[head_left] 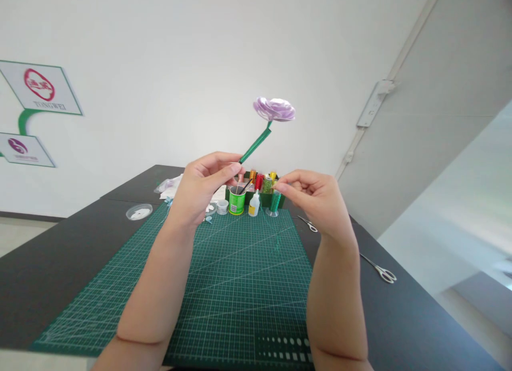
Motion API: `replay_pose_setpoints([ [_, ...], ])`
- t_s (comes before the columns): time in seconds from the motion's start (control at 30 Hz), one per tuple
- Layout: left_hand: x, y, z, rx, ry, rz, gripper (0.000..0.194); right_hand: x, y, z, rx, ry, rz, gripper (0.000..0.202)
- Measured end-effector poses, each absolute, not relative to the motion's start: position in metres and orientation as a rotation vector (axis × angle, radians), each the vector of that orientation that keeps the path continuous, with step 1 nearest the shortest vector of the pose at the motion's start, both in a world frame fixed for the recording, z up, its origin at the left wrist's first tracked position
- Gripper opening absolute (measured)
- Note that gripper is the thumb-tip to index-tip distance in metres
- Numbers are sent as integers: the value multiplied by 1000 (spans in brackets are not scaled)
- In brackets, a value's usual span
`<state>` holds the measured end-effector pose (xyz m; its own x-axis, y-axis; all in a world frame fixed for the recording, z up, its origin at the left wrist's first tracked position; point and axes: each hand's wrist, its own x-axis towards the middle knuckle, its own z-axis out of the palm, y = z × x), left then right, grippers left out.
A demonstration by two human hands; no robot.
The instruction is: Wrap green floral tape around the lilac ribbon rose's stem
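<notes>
My left hand (210,184) grips the lower visible part of the green stem (256,146) between thumb and fingers. My right hand (320,198) is apart from it, at nearly the same height, with thumb and index tips drawn together; I cannot tell whether anything thin lies between them. The stem's long axis runs obliquely: up and to the right from my left fingertips, slanting toward my right side. At its upper end sits the lilac flower head (276,110), above the gap between my hands and almost over my right fingertips. My left hand is nearer to the stem, in contact; my right touches neither stem nor flower head. Beyond and below my hands stand a green can (237,203), a glue bottle (254,206) and a spool of green thread (274,202), at the far edge of the cutting mat (248,275).
</notes>
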<state>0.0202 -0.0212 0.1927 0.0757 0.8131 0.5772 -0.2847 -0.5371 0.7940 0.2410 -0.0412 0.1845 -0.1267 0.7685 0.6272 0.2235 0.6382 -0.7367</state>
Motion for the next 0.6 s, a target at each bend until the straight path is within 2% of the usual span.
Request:
replay_pose_setpoints([
  [0.27,-3,-14,197,1407,645,1765,17,267,-15,181,-951,-1575,512,21],
  [0.6,-8,-22,199,1460,662,1864,16,322,38,149,-1183,-1247,476,40],
])
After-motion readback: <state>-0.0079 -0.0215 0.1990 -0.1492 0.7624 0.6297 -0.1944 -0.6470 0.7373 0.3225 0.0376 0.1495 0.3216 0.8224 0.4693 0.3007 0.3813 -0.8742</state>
